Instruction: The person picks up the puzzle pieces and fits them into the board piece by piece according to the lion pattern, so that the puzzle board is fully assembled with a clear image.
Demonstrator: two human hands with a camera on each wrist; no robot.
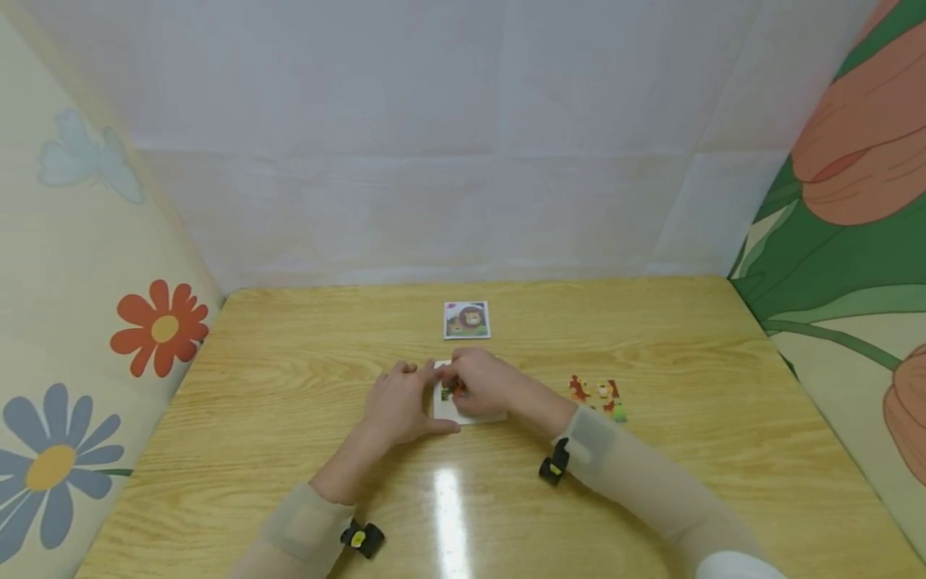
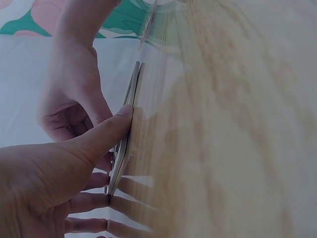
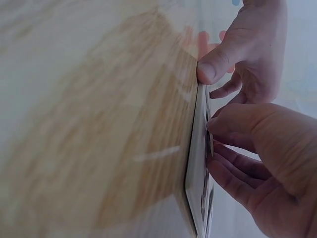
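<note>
A white puzzle board [image 1: 446, 412] lies flat on the wooden table, with some coloured pieces [image 1: 447, 394] on its left part. My left hand [image 1: 400, 404] is spread at the board's left side. Its thumb rests at the near edge and the index fingertip touches near the far left corner; the fingers look fairly straight. Over the board, my right hand [image 1: 483, 384] pinches a small orange-and-red puzzle piece [image 1: 457, 388] between thumb and fingers. The piece is mostly covered by the hand. In the right wrist view, those fingertips [image 3: 218, 166] are right against the board's surface.
A square card with a lion picture [image 1: 466, 320] lies beyond the board. To the right, several loose puzzle pieces [image 1: 612, 400] lie on the table [image 1: 289, 338], partly behind the right forearm. A white cloth [image 1: 434, 201] hangs behind the table, with flowered panels at both sides.
</note>
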